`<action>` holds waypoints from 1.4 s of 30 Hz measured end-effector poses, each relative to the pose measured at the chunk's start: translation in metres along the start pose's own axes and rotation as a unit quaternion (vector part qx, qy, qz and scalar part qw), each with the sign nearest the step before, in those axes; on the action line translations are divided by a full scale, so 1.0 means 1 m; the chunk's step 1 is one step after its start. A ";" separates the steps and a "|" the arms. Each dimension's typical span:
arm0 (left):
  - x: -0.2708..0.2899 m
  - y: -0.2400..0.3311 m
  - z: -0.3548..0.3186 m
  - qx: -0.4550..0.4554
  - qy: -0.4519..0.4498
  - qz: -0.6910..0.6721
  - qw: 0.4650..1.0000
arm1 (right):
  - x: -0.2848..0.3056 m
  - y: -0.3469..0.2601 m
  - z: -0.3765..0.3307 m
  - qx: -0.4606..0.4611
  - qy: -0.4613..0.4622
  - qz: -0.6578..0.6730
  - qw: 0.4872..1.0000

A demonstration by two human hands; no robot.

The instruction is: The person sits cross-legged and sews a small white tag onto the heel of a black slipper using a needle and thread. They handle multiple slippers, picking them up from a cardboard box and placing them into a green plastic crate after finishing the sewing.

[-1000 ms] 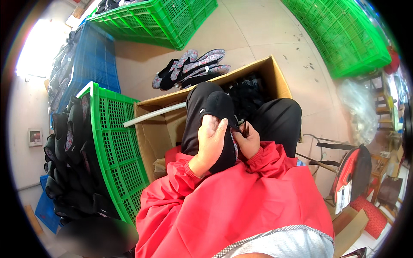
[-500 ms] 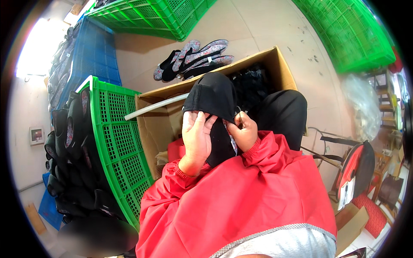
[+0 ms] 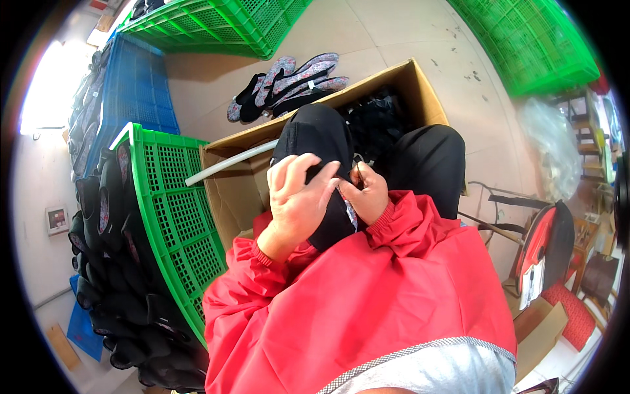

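A black fabric shoe with a flowered lining (image 3: 335,220) lies across my lap, partly hidden by both hands. My left hand (image 3: 298,197) is raised over it with the fingers spread, its thumb and index tips close to my right hand. Closed around a small dark tool is my right hand (image 3: 367,194), resting at the shoe's edge; only a thin dark part of the tool shows, so its kind is unclear. Beyond my knees, an open cardboard box (image 3: 430,98) holds black items in shiny clear wrapping.
A green crate (image 3: 180,197) stands at my left, with many black shoes (image 3: 108,210) beyond it. Several flowered-lined shoes (image 3: 282,88) lie on the floor past the box. A pale rod (image 3: 230,161) crosses the box's left side. A red-and-black reel (image 3: 541,249) stands at right.
My left hand has let go of the shoe's edge, turned over and opened, moving toward me. My right hand stays nearly in place. The whole view has shifted slightly.
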State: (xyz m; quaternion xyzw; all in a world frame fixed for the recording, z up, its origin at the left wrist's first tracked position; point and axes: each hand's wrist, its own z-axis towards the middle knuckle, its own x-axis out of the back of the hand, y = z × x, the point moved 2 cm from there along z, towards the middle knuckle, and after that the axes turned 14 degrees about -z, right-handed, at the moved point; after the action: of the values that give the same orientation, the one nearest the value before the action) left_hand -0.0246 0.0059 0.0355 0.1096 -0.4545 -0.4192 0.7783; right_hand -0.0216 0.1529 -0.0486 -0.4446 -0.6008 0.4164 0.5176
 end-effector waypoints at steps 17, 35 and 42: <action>0.035 -0.070 -0.048 0.414 0.081 -0.479 0.769 | -0.005 0.038 0.002 -0.017 -0.012 0.014 1.000; 0.009 -0.028 -0.066 0.194 0.111 -0.086 0.971 | 0.001 0.058 -0.011 -0.024 -0.046 -0.016 0.999; -0.005 -0.040 -0.070 0.385 0.230 -0.375 0.811 | 0.000 0.048 -0.006 -0.076 -0.118 0.208 0.968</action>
State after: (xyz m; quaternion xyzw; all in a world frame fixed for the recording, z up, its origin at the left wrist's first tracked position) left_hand 0.0084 -0.0305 -0.0290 0.6554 -0.3097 -0.4315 0.5370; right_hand -0.0104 0.1655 -0.0943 -0.5456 -0.5820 0.5176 0.3095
